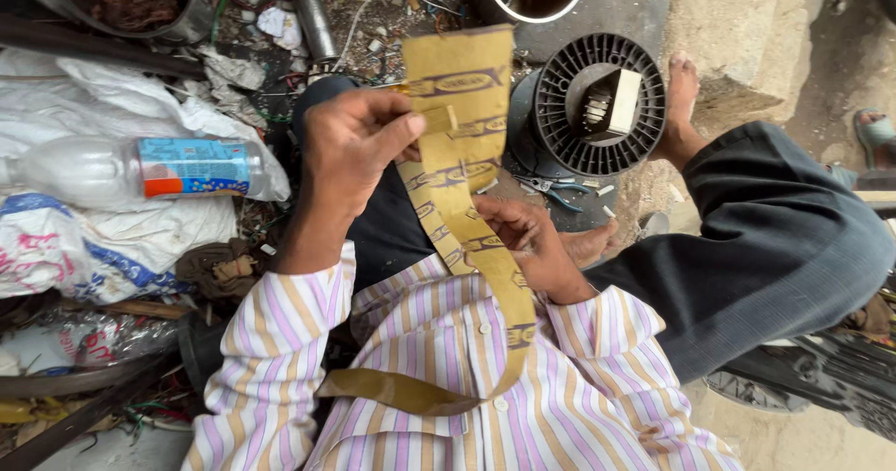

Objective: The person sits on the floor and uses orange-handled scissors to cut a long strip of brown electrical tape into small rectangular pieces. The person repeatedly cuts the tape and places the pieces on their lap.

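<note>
A long strip of yellow-brown printed paper [464,88] runs from the ground in front of me down over my striped shirt, where it curls. My left hand [355,144] pinches a small folded piece of the same paper [439,119] against the strip, thumb on top. My right hand [527,242] holds the strip lower down by its right edge, fingers curled under it. I sit cross-legged in dark trousers, bare feet out to the right.
A black plastic spool [597,107] with a pale block in its hub lies ahead, blue-handled pliers [558,191] beside it. A plastic bottle [140,168] rests on white sacks at left. Wire scraps, a metal cylinder [315,23] and bowls lie beyond.
</note>
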